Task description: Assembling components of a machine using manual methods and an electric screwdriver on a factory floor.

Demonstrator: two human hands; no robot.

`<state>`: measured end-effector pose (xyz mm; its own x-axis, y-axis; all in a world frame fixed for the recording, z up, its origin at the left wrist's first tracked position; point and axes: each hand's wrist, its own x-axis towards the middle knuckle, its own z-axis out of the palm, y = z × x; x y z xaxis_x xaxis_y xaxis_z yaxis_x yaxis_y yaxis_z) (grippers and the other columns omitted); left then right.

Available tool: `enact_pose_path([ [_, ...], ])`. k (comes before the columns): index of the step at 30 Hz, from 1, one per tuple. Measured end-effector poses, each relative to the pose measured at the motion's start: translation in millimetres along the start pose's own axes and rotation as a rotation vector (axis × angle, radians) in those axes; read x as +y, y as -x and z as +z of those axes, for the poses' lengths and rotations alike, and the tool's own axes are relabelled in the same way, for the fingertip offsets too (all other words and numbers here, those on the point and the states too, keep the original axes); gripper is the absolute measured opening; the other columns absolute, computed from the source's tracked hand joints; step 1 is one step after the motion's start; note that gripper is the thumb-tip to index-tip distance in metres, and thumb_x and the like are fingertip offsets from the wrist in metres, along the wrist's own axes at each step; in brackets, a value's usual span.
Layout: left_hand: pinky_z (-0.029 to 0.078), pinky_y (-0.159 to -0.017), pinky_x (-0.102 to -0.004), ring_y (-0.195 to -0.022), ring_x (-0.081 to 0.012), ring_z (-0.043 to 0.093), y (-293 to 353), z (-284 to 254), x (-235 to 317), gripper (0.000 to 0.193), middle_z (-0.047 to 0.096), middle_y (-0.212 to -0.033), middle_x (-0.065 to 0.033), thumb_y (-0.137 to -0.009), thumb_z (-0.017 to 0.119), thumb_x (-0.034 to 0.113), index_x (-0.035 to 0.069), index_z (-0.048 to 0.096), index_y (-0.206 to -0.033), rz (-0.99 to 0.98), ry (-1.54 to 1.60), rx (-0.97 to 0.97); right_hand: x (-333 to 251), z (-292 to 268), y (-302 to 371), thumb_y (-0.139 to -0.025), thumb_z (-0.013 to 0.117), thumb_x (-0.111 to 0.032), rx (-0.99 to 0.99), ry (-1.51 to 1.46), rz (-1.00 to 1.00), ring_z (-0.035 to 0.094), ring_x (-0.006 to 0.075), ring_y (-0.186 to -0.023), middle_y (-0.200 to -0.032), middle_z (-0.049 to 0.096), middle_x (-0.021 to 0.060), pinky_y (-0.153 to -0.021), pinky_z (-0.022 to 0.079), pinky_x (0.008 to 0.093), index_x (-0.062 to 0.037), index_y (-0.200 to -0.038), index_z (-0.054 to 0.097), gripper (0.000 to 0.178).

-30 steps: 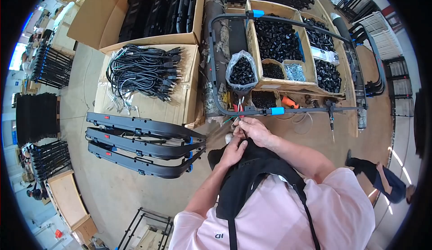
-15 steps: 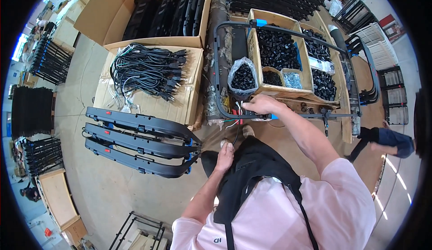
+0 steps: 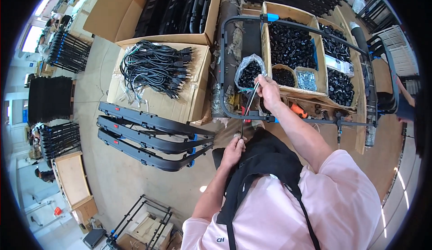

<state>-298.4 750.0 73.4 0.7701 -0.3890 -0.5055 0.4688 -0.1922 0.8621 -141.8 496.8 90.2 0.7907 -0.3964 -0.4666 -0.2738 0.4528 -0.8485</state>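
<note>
While our right hand (image 3: 269,91) pinches the pale wires (image 3: 251,99) up high, our left hand (image 3: 234,151) grips the dark cord (image 3: 242,128) nearer us. Half a second ago the cord was bent; now it runs straight between our fingers, so the strands seem pulled into line. Touching our right fingers, or just behind, sits a bag (image 3: 243,62); left of our left fingers, curved black bars (image 3: 144,118).

Cable (image 3: 242,126) partly hidden inside left hand (image 3: 233,151); cardboard box (image 3: 112,14) cut off above.

The right hand (image 3: 268,92) has moved toward the bag (image 3: 239,75), seemingly drawing wires (image 3: 250,99) straight.
</note>
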Motion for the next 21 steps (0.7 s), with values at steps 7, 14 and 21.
enact_pose_path([
  [7, 0.048, -0.073, -0.0259, -0.075, -0.0081, 0.054, -3.0, 7.3, 5.2, 0.025, 0.056, -0.082, 0.0030, -0.112, 0.054, 0.024, 0.005, 0.068, -0.120, 0.086, -0.083, -0.002, -28.4, 20.6, -26.4, -0.108, 0.059, -0.029, -0.166, 0.621, 0.039, 0.057, 0.0125, -0.048, -0.074, 0.064, 0.0028, -0.043, 0.044, 0.0314, -0.0034, -0.090, 0.067, 0.032],
  [14, 0.036, -0.057, -0.0203, -0.065, -0.0034, 0.044, -35.7, 33.6, 27.6, 0.024, 0.051, -0.079, 0.0074, -0.112, 0.056, 0.025, 0.005, 0.066, -0.121, -0.084, 0.178, 0.277, -46.3, 37.0, -65.5, -0.107, 0.061, -0.026, -0.421, 0.319, -0.095, 0.066, 0.0112, -0.068, -0.091, 0.070, 0.0051, -0.057, 0.057, 0.0282, -0.0010, -0.110, 0.069, 0.026],
  [21, 0.034, -0.054, -0.0212, -0.063, -0.0034, 0.043, -52.5, 53.7, 38.0, 0.018, 0.051, -0.077, 0.0062, -0.112, 0.055, 0.020, 0.006, 0.063, -0.120, 0.011, 0.427, 0.356, -52.6, 1.5, -49.1, -0.099, 0.072, -0.040, -0.572, 0.761, 0.203, 0.065, 0.0193, -0.070, -0.083, 0.070, 0.0107, -0.063, 0.052, 0.0356, 0.0007, -0.103, 0.072, 0.041],
])
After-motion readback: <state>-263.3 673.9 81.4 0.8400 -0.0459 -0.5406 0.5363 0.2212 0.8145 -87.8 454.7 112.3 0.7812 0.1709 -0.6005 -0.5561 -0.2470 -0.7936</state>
